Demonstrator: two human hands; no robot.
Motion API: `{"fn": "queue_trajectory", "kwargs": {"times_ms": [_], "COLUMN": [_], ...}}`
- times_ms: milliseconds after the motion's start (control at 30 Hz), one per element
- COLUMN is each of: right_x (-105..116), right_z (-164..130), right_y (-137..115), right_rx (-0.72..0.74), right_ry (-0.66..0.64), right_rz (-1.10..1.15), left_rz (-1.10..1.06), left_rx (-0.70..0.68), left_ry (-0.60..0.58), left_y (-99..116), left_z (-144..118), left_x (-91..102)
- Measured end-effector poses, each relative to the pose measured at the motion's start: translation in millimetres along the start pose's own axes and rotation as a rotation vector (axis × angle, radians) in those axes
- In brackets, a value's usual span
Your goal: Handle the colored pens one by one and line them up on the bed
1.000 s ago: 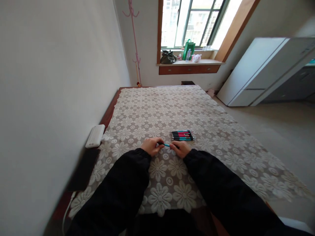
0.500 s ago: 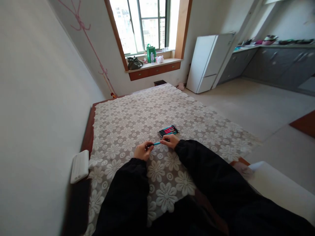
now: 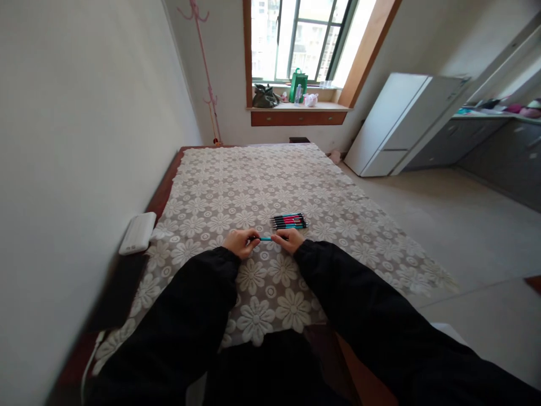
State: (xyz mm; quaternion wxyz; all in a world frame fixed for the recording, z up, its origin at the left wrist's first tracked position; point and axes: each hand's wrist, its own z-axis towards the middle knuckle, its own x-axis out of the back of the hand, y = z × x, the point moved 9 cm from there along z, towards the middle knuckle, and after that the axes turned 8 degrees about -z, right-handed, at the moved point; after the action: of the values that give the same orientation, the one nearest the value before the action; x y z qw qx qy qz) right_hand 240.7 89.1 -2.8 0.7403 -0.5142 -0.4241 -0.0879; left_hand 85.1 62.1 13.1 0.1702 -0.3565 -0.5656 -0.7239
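Between my two hands a blue pen (image 3: 266,239) with dark ends is held level, just above the flowered tablecloth (image 3: 257,318). My left hand (image 3: 240,243) pinches its left end with thumb and fingers. At the other end, my right hand (image 3: 289,241) is closed on it, and the fingers hide that end. Right behind my right hand lies a row of several pens (image 3: 289,221), blue, red and black, side by side on the cloth.
A white box-shaped device (image 3: 137,233) lies at the table's left edge by the wall, with a dark flat object (image 3: 116,293) nearer me. Past the far end stand a pink coat rack (image 3: 205,62), a windowsill with bags, and a white fridge (image 3: 391,124) to the right.
The view has turned and tilted. The pen, slanted before, now lies level between my hands, and both hands still grip it. The row of pens stays on the cloth.
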Motion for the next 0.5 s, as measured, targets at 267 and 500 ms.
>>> {"fn": "queue_trajectory", "kwargs": {"times_ms": [267, 500], "right_x": [-2.6, -6.0], "right_z": [1.5, 24.2], "right_y": [-3.0, -7.5], "right_rx": [0.04, -0.179], "right_ry": [-0.042, -0.108], "right_rz": [-0.071, 0.312], "left_rz": [-0.02, -0.473], "left_rx": [0.023, 0.107], "left_ry": [-0.031, -0.071], "left_y": [-1.1, -13.2], "left_z": [-6.1, 18.4], "left_x": [-0.5, 9.5]}}
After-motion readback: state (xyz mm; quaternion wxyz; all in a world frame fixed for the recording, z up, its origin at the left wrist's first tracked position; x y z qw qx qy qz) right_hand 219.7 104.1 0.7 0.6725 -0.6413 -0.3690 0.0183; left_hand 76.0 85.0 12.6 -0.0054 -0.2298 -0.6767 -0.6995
